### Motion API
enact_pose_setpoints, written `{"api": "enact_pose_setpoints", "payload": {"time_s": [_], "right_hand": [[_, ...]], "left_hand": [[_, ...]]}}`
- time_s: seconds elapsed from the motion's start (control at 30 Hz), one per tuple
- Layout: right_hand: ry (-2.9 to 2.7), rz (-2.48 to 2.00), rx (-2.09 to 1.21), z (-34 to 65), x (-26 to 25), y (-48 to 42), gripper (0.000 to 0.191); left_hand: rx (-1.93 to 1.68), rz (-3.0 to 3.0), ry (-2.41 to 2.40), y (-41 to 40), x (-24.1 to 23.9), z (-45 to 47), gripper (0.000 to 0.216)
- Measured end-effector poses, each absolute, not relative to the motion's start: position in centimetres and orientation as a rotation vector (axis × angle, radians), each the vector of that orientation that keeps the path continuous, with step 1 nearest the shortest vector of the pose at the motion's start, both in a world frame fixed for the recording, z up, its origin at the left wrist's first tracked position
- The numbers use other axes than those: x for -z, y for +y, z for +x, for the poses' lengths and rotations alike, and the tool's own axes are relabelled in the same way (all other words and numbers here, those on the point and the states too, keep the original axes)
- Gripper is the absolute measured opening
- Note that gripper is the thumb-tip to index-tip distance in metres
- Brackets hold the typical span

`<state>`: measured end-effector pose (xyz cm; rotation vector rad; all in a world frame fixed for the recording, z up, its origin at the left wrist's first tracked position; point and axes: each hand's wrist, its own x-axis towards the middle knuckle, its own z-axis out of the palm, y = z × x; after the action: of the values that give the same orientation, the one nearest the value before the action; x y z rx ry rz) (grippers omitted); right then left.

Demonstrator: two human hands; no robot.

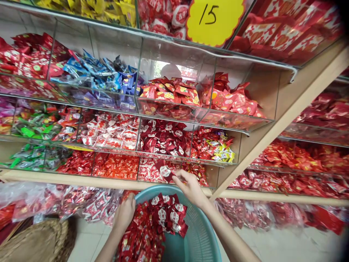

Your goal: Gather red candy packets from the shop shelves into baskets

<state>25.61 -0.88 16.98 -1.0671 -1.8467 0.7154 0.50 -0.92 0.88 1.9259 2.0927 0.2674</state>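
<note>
A dark red candy packet [165,171] with a pale printed label is pinched in my right hand [188,185], above the far rim of a teal plastic basket [205,225]. My left hand [125,210] is closed at the basket's left rim, its fingertips partly hidden. Inside the basket, similar dark red packets [169,214] lie on top of a heap of smaller red wrapped candies [141,236]. Just beyond my right hand, a shelf compartment holds more dark red packets [163,138] with the same kind of label.
Glass-fronted shelves hold blue packets [95,72], green-wrapped candies [35,123] and red-and-white candies [111,131]. A yellow sign [214,22] reads 15. A wooden post [261,134] slants at right. Bagged candies [89,203] line the floor beside a woven basket [40,240].
</note>
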Motion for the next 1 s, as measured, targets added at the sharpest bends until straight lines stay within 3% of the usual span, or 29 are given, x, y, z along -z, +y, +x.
{"api": "enact_pose_setpoints", "payload": {"time_s": [0.27, 0.47, 0.7, 1.0], "right_hand": [[-1.776, -1.39, -0.857, 29.7, -7.9, -5.5, 0.027], [-1.185, -1.484, -1.235, 28.9, -1.3, -5.5, 0.039], [-0.784, -1.44, -1.54, 25.9, 0.5, -4.6, 0.044], [-0.827, -1.52, -1.487, 23.9, 2.9, -3.0, 0.045]], "left_hand": [[-0.219, 1.937, 2.111, -1.0, -0.9, 0.6, 0.032], [-0.225, 1.942, 2.114, -0.9, -0.9, 0.7, 0.032], [-0.224, 1.958, 2.107, -0.9, -0.7, 0.7, 0.033], [-0.239, 1.94, 2.096, -1.0, -1.1, 0.7, 0.032]]}}
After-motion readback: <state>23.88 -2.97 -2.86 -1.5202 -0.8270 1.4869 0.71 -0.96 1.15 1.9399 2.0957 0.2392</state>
